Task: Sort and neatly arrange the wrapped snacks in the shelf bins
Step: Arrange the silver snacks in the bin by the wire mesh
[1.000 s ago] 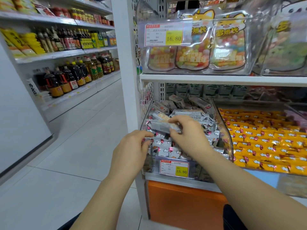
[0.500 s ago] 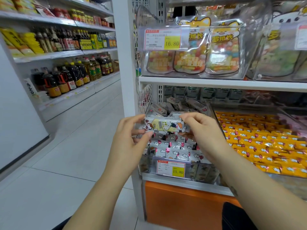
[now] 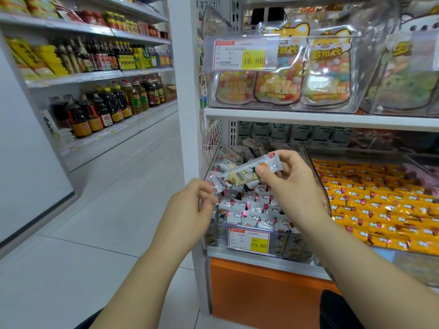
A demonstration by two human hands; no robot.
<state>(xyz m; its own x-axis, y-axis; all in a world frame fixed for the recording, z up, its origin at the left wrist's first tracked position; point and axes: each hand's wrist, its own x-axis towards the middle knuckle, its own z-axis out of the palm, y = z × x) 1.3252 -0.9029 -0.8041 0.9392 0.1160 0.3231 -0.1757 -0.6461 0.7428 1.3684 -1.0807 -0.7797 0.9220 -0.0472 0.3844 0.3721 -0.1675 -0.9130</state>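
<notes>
Right hand (image 3: 292, 186) pinched snack (image 3: 240, 178) by one end, tilted above bin (image 3: 210, 233). Left hand (image 3: 190, 205) beside other end, blurred, grip unclear. Risk: one-ended pinch could slip, snack landing crooked on rows (image 3: 249, 210).

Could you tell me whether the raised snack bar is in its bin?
Out: the right hand pinches the snack bar, tilted, above the bin.

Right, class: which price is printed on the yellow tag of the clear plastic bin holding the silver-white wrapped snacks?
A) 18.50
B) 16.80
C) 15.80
C: the yellow price tag on the front of the clear plastic bin of silver-white wrapped snacks reads 15.80.
</notes>
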